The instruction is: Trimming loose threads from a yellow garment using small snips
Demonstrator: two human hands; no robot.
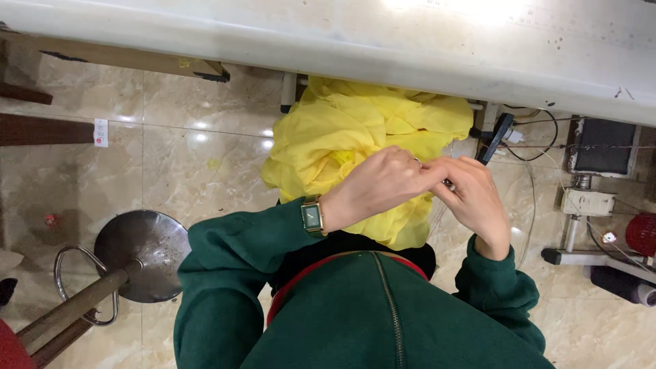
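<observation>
A bundle of yellow fabric (pixel 355 147) is gathered on the lap, its far part tucked under the near edge of the white bench (pixel 342 37) and its near part draped toward the green-sleeved arms. The left hand (pixel 379 184), with a square watch (pixel 312 216) at the wrist, is curled over the cloth, its fingertips meeting those of the right hand (pixel 475 198) just above the fabric's right side. Something small appears to be pinched between the two sets of fingertips; what it is cannot be told, though a fine thread or fold of the cloth seems likely. Both grips are narrow and closed. Such fine work is judged best done with the wrists kept steadied on the fabric, the pinch kept light, and the cloth kept from slipping to the tiled floor (pixel 178 150) beside the metal stool (pixel 140 253).
</observation>
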